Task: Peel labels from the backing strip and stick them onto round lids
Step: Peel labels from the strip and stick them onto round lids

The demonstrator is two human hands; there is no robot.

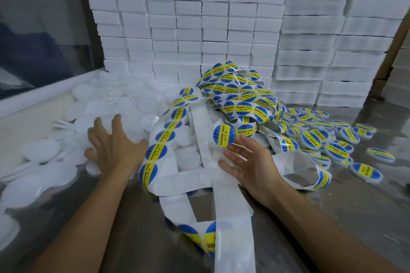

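A: What are the hands doing?

B: The left hand [111, 142] lies palm down with fingers spread and fairly straight, resting on the heap of plain white round lids [66, 139] at the left of the tabletop [137, 228]. It grips nothing.

A: And the right?

B: The right hand [250, 162] is palm up and open, fingers relaxed, resting on the white backing strip [221, 184]. A loose label [223, 135], blue and yellow and reading "SOLDERING PASTE", sits at its fingertips; whether it is stuck to a finger or just touching, I cannot tell.

A: Where is the rest of the strip?

B: It loops in a tangle between the two hands and piles up behind them, many labels on it, the near lengths mostly bare.

A: Any finished lids?

B: Labelled lids [346, 139] lie scattered on the right. Stacks of white boxes [199, 29] stand behind everything.
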